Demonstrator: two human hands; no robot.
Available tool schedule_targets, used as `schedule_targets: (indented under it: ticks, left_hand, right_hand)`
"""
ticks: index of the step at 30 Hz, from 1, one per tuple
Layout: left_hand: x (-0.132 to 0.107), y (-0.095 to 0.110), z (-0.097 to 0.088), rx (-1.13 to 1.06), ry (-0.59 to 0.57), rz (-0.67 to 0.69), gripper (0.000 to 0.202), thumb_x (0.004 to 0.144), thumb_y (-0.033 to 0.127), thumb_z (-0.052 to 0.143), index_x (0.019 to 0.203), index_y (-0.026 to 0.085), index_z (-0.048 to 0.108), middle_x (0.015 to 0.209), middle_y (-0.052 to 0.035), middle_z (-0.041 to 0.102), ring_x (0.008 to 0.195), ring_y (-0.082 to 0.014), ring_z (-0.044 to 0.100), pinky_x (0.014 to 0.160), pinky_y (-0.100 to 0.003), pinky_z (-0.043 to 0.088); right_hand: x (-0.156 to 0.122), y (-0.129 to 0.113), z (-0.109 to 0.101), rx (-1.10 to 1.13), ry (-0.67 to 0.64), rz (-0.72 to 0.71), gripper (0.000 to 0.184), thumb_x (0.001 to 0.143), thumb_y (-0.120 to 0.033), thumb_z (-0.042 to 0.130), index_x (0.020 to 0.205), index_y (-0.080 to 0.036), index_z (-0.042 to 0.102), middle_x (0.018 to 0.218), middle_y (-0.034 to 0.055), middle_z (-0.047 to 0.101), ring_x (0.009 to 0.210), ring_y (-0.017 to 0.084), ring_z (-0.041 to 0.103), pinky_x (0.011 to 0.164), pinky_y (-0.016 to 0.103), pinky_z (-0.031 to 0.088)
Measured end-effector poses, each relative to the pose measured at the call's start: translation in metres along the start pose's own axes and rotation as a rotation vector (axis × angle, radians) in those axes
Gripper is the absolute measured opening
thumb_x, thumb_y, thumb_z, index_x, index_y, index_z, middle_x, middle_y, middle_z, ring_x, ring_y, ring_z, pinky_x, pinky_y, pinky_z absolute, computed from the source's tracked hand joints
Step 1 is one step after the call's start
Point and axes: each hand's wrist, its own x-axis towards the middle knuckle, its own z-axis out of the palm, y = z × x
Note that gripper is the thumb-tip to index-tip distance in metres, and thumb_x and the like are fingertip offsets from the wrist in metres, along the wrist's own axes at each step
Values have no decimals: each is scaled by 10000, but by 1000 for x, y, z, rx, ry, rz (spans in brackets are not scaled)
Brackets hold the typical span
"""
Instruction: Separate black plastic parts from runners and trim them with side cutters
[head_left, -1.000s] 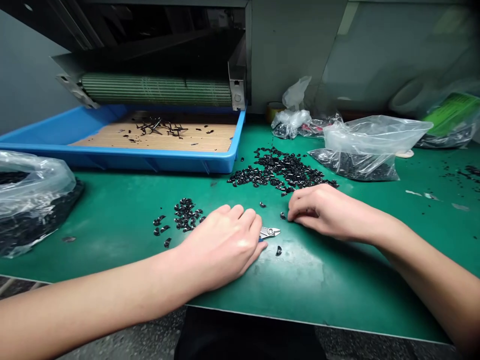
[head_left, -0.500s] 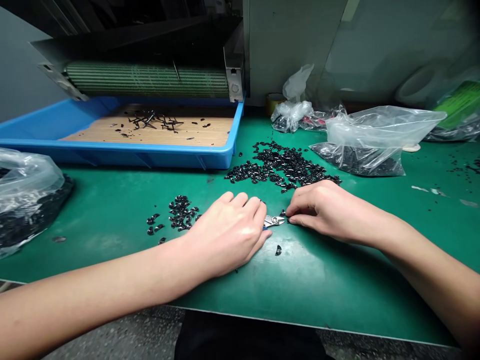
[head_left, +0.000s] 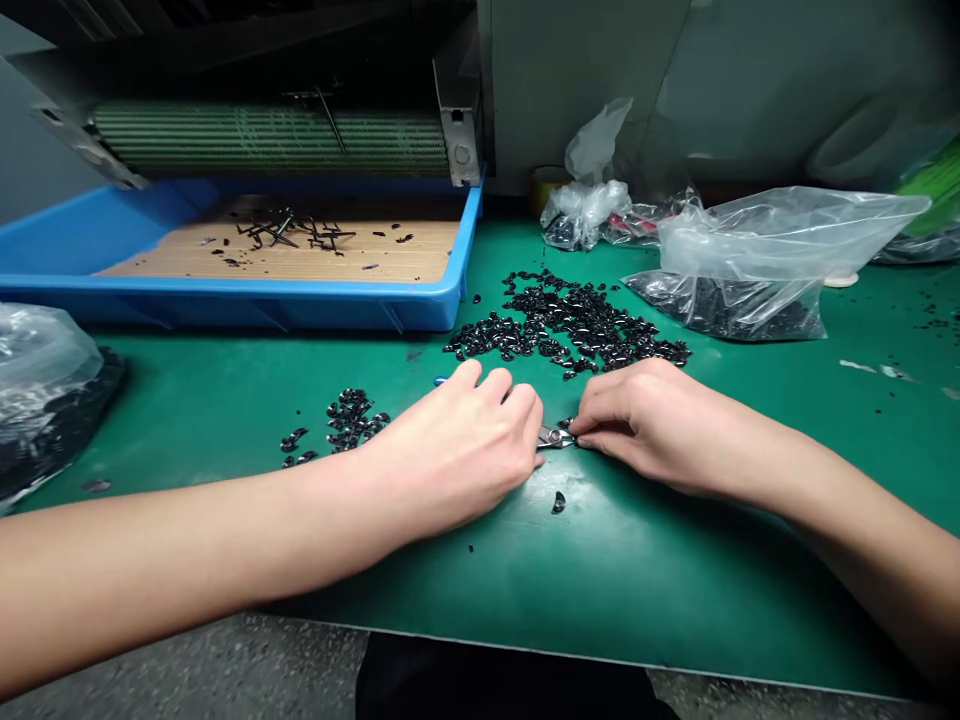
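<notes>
My left hand [head_left: 480, 445] is wrapped round a pair of small nippers [head_left: 553, 437]; their metal jaws point right and a bit of blue handle shows behind the knuckles. At the tips of the jaws, my right hand [head_left: 637, 420] pinches a small black plastic part [head_left: 565, 424], mostly hidden by the fingers. One loose crescent-shaped black part [head_left: 559, 502] lies just below the jaws. Left of my left hand is a small heap of black parts [head_left: 352, 420]. A larger pile of black parts [head_left: 577, 320] spreads beyond both hands.
A blue tray [head_left: 300, 300] with cardboard and black sprues [head_left: 281, 230] stands under a green conveyor belt [head_left: 262, 140] at the back left. Plastic bags of black parts [head_left: 750, 290] [head_left: 45, 400] lie right and left. The green table's front edge [head_left: 525, 645] is near me.
The camera view has shifted slightly. My left hand has closed further round the nippers, and their jaws now reach my right fingertips. My right hand keeps its pinch. A stick on the conveyor has moved downward.
</notes>
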Motion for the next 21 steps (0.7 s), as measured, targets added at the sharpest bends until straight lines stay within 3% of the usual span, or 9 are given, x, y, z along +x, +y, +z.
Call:
schedule_targets:
  ticks: [5, 10, 14, 17, 21]
  left_hand:
    - [5, 0, -7, 69, 16, 74, 193, 944, 174, 453, 850, 126, 615, 713, -62, 483, 670, -254, 537, 545, -385, 320]
    - [6, 6, -6, 59, 48, 68, 195, 863, 44, 456, 767, 126, 605, 654, -57, 470, 604, -247, 545, 470, -350, 299]
    - [-9, 1, 7, -87, 109, -3, 249, 980, 240, 409, 883, 123, 606, 745, -75, 549, 671, -244, 576, 535, -356, 383]
    - [-36, -14, 10, -208, 148, -144, 380, 1010, 422, 360, 940, 135, 599, 858, -95, 598, 761, -244, 584, 637, -367, 435]
    - [-81, -45, 13, -378, 296, -411, 413, 989, 453, 408, 1160, 117, 577, 1018, -119, 618, 917, -259, 585, 813, -390, 460]
  right_hand:
    - [1, 1, 0, 4, 1, -22, 192, 892, -127, 582, 831, -199, 749, 801, 40, 725, 717, 166, 644, 665, 262, 440]
    - [-1, -2, 0, 12, -11, -22, 183, 899, -142, 583, 848, -206, 747, 821, 23, 732, 724, 157, 658, 673, 255, 455]
    - [0, -5, -7, -22, -23, 51, 149, 909, -178, 588, 900, -218, 731, 858, 4, 744, 749, 151, 673, 690, 255, 472]
    - [-3, -9, -13, -28, -4, 125, 156, 923, -203, 559, 939, -232, 712, 895, -3, 747, 779, 156, 683, 711, 266, 497]
    - [-21, -26, 8, -72, 203, 255, 217, 968, -314, 507, 1081, -218, 666, 1090, 54, 728, 966, 209, 685, 833, 334, 544]
